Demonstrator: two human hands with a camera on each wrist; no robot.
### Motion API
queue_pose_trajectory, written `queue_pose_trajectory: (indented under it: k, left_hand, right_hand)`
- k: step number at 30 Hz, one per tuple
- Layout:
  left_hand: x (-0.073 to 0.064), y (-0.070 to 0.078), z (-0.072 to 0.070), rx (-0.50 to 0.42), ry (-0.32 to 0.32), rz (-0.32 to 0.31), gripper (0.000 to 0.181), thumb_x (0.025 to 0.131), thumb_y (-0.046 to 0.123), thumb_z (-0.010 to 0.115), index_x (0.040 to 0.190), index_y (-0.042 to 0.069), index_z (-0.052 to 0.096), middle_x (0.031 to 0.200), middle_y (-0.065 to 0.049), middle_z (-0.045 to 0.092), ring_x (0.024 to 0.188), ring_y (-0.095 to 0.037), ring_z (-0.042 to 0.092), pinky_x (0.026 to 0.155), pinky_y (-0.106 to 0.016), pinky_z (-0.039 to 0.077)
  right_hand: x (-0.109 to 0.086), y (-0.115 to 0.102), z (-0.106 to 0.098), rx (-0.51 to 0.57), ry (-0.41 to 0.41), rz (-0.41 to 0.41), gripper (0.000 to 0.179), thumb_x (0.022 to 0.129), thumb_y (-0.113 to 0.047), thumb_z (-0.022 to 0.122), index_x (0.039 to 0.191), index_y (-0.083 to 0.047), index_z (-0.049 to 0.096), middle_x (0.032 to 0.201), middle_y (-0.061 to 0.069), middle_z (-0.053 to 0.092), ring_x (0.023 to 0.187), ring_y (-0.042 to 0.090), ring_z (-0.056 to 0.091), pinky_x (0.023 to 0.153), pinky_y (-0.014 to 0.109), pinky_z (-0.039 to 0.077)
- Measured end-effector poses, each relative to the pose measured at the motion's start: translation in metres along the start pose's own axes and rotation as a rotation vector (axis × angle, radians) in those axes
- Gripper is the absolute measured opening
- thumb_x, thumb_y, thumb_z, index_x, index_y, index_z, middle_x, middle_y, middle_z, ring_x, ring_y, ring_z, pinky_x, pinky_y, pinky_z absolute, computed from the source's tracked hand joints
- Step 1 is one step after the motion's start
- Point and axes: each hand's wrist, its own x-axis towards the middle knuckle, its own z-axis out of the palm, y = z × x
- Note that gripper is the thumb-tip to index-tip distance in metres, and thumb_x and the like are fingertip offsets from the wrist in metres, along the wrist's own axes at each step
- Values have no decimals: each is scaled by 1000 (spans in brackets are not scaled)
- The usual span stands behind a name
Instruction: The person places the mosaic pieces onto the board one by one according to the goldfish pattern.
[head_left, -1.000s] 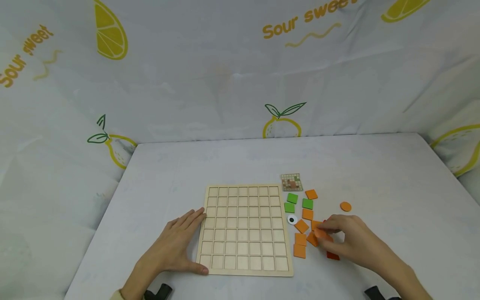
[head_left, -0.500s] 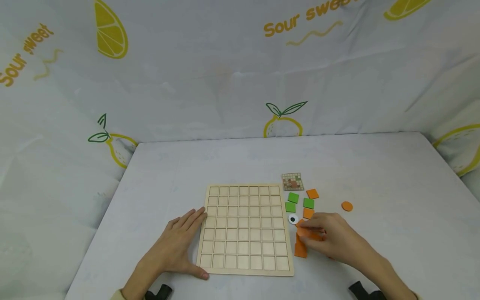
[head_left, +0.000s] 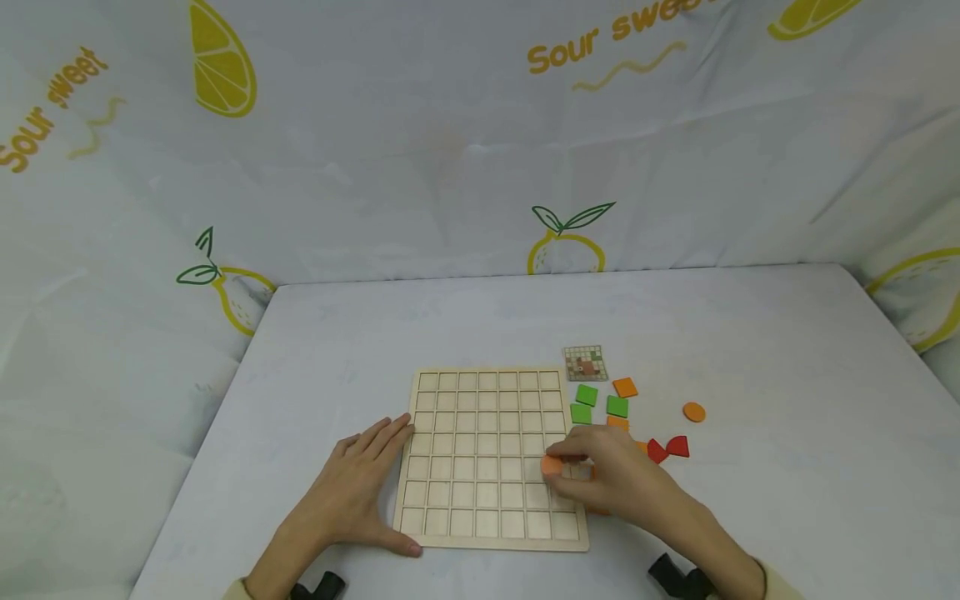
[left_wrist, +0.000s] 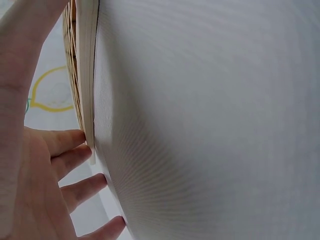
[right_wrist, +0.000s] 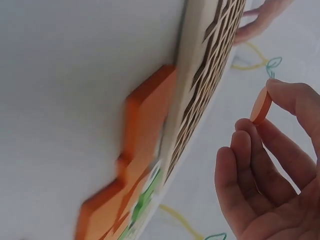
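Note:
My right hand [head_left: 626, 471] pinches an orange round piece [head_left: 551, 465] between thumb and fingertips, over the right part of a pale wooden grid board [head_left: 487, 446]. In the right wrist view, this piece [right_wrist: 261, 106] stands on edge in the pinch, raised off the board. My left hand [head_left: 352, 483] rests with fingers spread along the board's left edge, thumb at its near left corner. The left wrist view shows straight fingertips [left_wrist: 75, 137] touching the board's side [left_wrist: 87, 65].
Right of the board lie green squares [head_left: 617, 406], orange squares [head_left: 625, 387], two red fan-shaped pieces [head_left: 678, 447] and an orange disc [head_left: 694, 412]. A small pattern card [head_left: 585, 363] lies by the board's far right corner. My right hand hides some pieces.
My right hand has moved left from the loose pieces to over the board, carrying the orange round piece. The red pieces have come into view behind it. My left hand has stayed put.

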Motion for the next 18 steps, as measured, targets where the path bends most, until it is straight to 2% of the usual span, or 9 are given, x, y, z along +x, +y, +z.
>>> queue_pose_trajectory:
  k: [5, 11, 18]
  left_hand:
    - [1, 0, 1, 20, 1, -1, 145, 46, 100, 67, 155, 10, 40, 165, -6, 39, 148, -33, 43, 106, -59, 46]
    - [2, 0, 2, 32, 2, -5, 145, 45, 101, 65, 155, 10, 40, 164, -6, 39, 148, -33, 43, 105, -58, 46]
    - [1, 0, 2, 22, -13, -4, 145, 47, 102, 64, 156, 10, 39, 165, -6, 38, 149, -33, 42, 107, -57, 45]
  right_hand:
    - [19, -15, 15, 37, -10, -39, 13, 84, -13, 81, 96, -9, 81, 79, -9, 72, 72, 3, 59, 66, 19, 52]
    - [45, -35, 39, 99, -59, -86, 11, 85, -10, 79, 94, -6, 80, 82, -2, 76, 75, 5, 66, 69, 19, 56]
    - [66, -53, 63, 167, -118, -95, 16, 85, -11, 79, 98, -2, 81, 90, 7, 80, 83, 8, 73, 74, 18, 59]
